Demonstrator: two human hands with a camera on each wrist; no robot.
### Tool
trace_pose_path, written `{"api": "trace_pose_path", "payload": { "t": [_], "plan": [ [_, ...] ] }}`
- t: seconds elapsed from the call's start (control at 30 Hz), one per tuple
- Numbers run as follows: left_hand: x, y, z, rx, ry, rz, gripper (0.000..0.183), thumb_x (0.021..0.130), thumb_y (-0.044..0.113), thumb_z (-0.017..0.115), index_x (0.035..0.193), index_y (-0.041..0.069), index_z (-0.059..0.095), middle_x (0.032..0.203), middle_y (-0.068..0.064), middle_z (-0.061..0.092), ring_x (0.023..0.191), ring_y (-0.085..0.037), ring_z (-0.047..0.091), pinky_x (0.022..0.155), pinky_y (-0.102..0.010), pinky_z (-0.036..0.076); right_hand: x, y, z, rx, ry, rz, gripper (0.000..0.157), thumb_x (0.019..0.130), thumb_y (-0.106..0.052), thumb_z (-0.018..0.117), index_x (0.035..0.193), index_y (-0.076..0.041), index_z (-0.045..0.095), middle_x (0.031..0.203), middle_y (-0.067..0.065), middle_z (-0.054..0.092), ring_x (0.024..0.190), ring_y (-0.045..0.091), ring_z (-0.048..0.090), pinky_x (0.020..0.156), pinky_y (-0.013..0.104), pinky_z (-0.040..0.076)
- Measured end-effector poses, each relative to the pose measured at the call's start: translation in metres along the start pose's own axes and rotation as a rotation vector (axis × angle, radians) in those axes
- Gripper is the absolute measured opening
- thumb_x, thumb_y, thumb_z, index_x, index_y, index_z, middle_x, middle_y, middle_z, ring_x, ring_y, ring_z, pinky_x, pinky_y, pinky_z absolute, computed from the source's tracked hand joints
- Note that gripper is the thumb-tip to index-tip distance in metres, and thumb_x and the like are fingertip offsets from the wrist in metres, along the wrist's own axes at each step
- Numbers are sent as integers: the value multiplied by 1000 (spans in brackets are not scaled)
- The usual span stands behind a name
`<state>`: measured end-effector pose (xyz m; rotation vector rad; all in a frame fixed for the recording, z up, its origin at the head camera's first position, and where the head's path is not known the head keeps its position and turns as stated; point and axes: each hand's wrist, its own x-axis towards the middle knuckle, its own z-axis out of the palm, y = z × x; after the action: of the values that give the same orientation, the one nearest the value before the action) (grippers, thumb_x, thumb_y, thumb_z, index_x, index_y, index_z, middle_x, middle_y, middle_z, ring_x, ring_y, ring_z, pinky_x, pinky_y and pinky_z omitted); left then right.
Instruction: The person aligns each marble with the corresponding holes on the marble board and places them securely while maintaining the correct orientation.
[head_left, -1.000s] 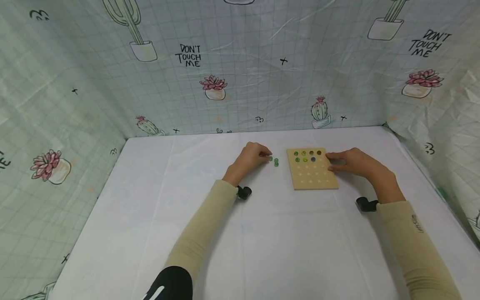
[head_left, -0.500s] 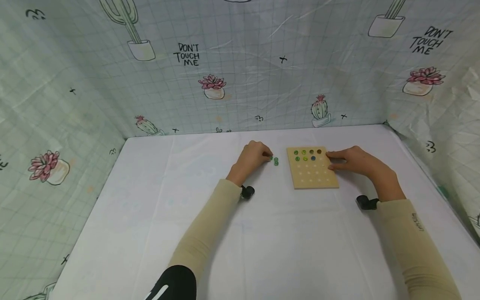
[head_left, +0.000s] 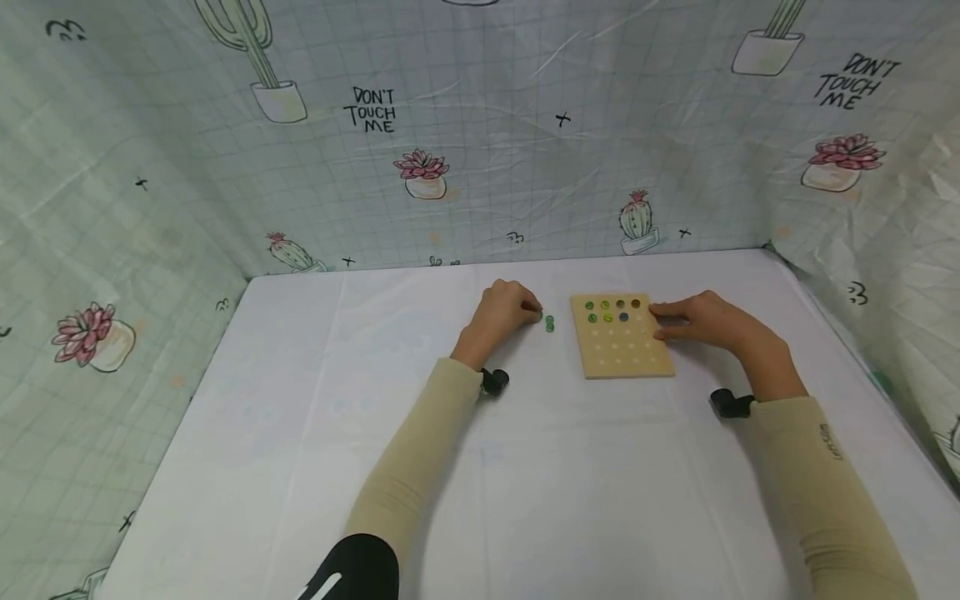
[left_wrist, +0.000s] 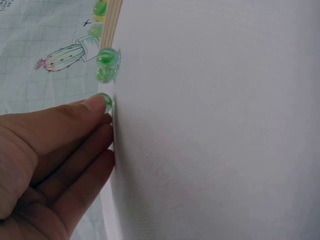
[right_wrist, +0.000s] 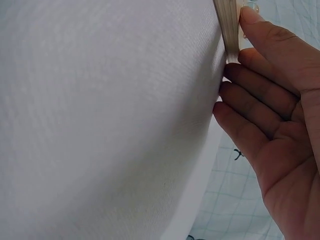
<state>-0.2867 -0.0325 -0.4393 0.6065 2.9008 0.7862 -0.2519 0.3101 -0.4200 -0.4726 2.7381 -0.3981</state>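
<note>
My left hand (head_left: 506, 308) pinches a green glass marble (left_wrist: 106, 101) between thumb and fingertips, low over the white tabletop. Just right of it, two more green marbles (head_left: 550, 323) lie close together, also seen ahead of the thumb in the left wrist view. A square wooden board (head_left: 628, 354) with rows of hollows lies farther right. Several marbles (head_left: 607, 312), green, yellowish, blue and brown, sit in its two far rows. My right hand (head_left: 708, 321) touches the board's right edge with thumb and a finger, its other fingers loosely extended near the tabletop.
A white cloth covers the table (head_left: 420, 533). Behind it and at both sides hangs a pale curtain (head_left: 487, 192) with cactus prints. Small black devices, one (head_left: 495, 382) at the left wrist and one (head_left: 731, 404) at the right, sit below the hands.
My left hand has moved slightly toward the loose marbles and taken one between its fingers; two remain uncovered beside it. My right hand and the board keep their places.
</note>
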Motion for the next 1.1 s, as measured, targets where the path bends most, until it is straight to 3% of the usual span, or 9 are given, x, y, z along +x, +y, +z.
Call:
{"api": "trace_pose_path", "payload": {
  "t": [0.5,0.77,1.1],
  "plan": [
    [0,3,-4,-44,-28,-30,15,92,23,79,105,17,82,105,2,77,104,-15,68,89,-29,55,-2,-1,-6,-20,-10,9,61,95,-38,72,144,-6,55,146,23,51,135,49,46,108,64,38],
    [-2,2,-3,-54,-2,-37,13,90,20,80,101,14,82,100,-1,78,97,-16,70,84,-29,57,1,1,0,22,5,-1,60,95,-36,72,144,-6,54,146,22,51,137,47,45,111,63,36],
    [-9,6,-7,-96,42,-11,15,90,21,80,102,13,82,101,-1,78,102,-18,68,88,-30,55,-1,1,3,15,0,14,61,95,-36,73,145,-6,54,147,22,51,137,48,45,110,64,36]
  ]
}}
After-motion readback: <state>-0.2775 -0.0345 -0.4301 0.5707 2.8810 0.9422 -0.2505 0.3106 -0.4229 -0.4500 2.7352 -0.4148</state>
